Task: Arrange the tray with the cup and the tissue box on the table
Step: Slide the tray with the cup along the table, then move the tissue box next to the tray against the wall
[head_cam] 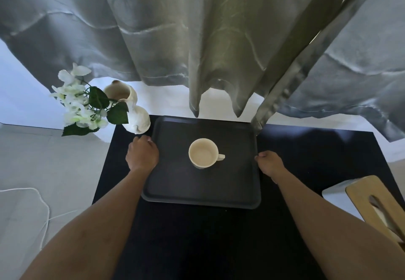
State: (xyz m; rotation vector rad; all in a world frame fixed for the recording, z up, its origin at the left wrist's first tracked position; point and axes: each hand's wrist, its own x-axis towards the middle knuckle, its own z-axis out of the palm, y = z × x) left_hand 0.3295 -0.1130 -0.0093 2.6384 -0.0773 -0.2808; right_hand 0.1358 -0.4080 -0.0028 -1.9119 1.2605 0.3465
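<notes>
A dark grey rectangular tray [175, 187] lies on the black table [197, 236], toward its far side. An empty cream cup [203, 153] stands upright near the tray's middle, its handle pointing right. My left hand [142, 155] is closed around the tray's left rim. My right hand [270, 163] is closed on the right rim. The tissue box [372, 205], white with a wooden lid and a slot, sits at the table's right edge, partly cut off by the frame.
A white vase [133, 113] with white flowers and green leaves stands at the table's far left corner, just beyond my left hand. Grey curtains [219, 49] hang behind, one fold touching the tray's far right corner. A white cable [43, 205] lies on the floor at left.
</notes>
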